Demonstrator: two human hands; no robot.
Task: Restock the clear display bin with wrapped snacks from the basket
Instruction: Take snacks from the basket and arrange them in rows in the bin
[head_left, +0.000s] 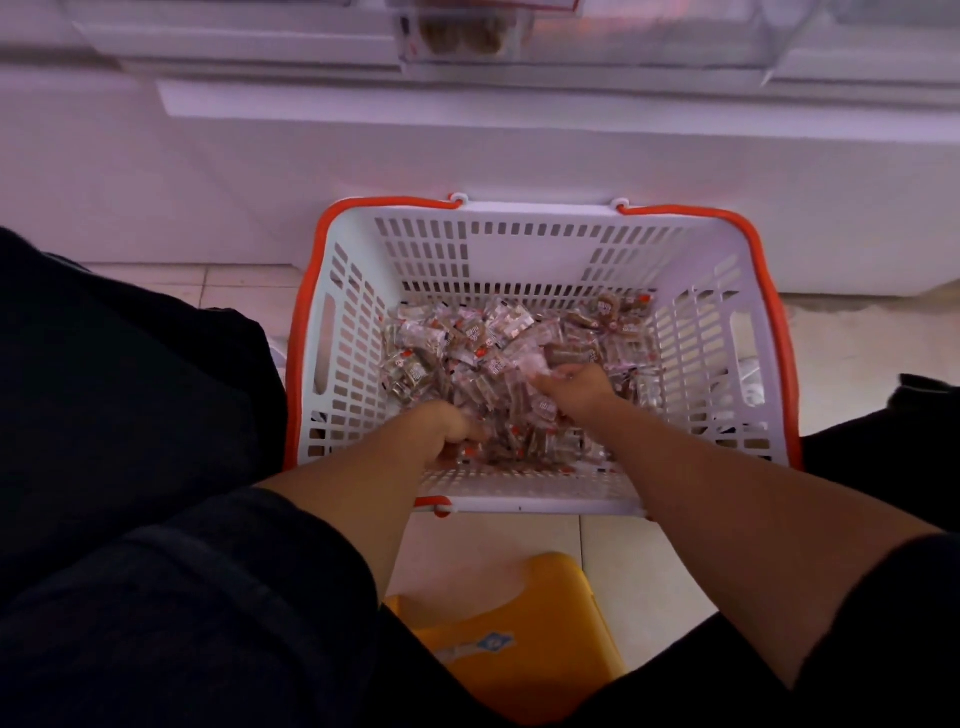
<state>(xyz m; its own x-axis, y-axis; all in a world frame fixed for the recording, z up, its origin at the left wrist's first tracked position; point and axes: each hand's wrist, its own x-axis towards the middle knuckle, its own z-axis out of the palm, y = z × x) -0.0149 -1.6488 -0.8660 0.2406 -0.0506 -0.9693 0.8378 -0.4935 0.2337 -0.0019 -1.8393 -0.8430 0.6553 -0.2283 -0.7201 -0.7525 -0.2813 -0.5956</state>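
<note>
- A yellow stool (524, 623) sits nearest, between dark-clothed legs, on the tiled floor (852, 358).
- Both bare forearms reach forward and down over the near rim of the basket (519, 244), a white slotted one with orange handles, standing on the floor against a white cabinet (467, 150).
- The left hand (441, 428) is low at the near left of the pile, knuckles up, fingers curled down into the snacks (467, 343) and gripping some of them.
- The right hand (569, 382) lies further in, near the middle of the pile, fingers bent and closed round a few wrappers at its tips.
- The snacks, clear wrappers with brown pieces and red marks, cover the basket's bottom in a loose heap; the walls above them are bare.
- Furthest, at the top edge above the cabinet's ledges, is the clear bin (467, 36), blurred, with a few brown pieces showing inside.
</note>
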